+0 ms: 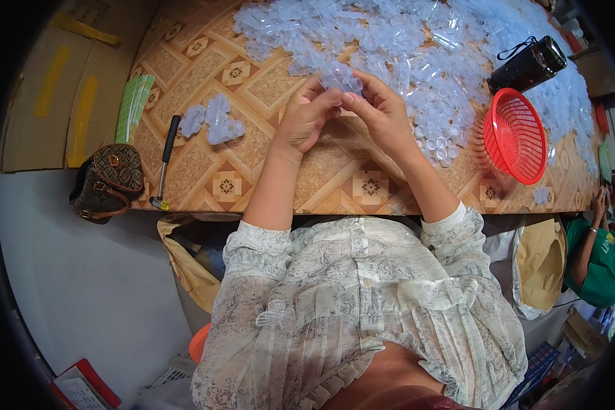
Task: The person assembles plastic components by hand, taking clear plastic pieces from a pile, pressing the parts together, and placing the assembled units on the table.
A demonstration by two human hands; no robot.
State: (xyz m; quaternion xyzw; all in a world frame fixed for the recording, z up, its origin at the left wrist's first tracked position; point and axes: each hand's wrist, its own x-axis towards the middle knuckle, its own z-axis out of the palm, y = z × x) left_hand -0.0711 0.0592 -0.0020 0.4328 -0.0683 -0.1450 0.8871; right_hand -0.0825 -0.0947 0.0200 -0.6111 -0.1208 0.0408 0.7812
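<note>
A clear plastic piece (339, 76), with round, tube-like ends, sits between my two hands above the patterned table (253, 164). My left hand (303, 115) pinches it from the left, thumb and fingers pressed together. From the other side my right hand (383, 117) grips it between thumb and fingers. Whether it is one part or several held together I cannot tell. Just beyond my hands spreads a large heap of similar clear plastic parts (389, 51). Round open ends (439, 141) show at its near edge. A small separate cluster of clear parts (220, 121) lies to the left.
A red plastic basket (488, 137) and a black bottle with a strap (530, 65) stand at right. On the left are a hammer (168, 145), a brown patterned bag (109, 181) and a cardboard box (61, 89). A person in a green shirt (598, 263) is at far right.
</note>
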